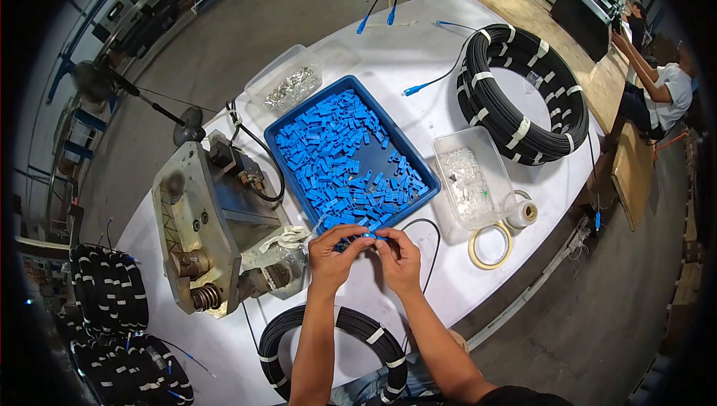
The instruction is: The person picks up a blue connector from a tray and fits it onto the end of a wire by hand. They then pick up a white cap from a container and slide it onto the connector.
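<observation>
At the near edge of a blue tray, my two hands meet over a small blue fibre connector. The fingertips of my left hand are closed on one side of it. Pinched on its other side is my right hand; the fingers cover much of the piece. The tray holds a heap of loose blue connector housings. Beneath my forearms lies a coil of black cable bound with white tape. A thin black cable loops up beside my right hand; where its end goes is hidden.
A metal press stands left of my hands. Clear bins hold small metal parts and whitish pieces. Tape rolls lie at right, near a large cable coil. A person sits at far right.
</observation>
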### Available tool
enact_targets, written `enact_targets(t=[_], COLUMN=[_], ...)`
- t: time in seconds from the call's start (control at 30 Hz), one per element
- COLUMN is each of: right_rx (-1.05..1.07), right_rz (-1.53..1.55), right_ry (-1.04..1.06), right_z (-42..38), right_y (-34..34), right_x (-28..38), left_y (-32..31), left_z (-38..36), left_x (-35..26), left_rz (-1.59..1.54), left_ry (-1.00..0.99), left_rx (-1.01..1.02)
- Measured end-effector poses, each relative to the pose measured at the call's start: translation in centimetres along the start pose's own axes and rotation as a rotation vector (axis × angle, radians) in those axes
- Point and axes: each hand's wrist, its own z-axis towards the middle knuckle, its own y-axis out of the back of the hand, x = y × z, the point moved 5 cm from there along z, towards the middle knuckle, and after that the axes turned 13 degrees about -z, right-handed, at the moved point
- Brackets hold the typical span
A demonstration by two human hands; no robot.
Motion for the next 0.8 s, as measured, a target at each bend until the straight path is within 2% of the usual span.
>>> enact_targets(t=[0.07, 0.17, 0.23, 0.33, 0.53, 0.8], right_rx=[0.011, -0.053, -0.185, -0.155, -0.125, -0.118], right_rz=[-0.072, 0.011, -0.264, -0.244, -0.232, -0.317], right_ry=[-0.040, 0.015, 0.235, 0.180, 0.266, 0.237], right_z=[0.0, 0.3, 0.3, 0.2, 0.4, 0.4], right_y=[-0.1, -0.1, 0.4, 0.2, 0.1, -0.1], right_x=[-0.5, -0.1, 1.7, 2.1, 1.9, 2.8], left_y=[0.0, -0.3, -0.1, 0.2, 0.4, 0.2], left_z=[0.0, 0.0, -0.1, -0.2, -0.3, -0.3], left_x=[-0.2, -0.5, 0.5, 1.5, 1.7, 1.5], left_rz=[-0.016, -0.036, -0.059, -0.146, -0.231, -0.248], left_ry=[0.015, 0.056, 0.140, 0.131, 0.153, 0.168], left_rx=[0.000, 0.031, 0.016, -0.012, -0.019, -0.014])
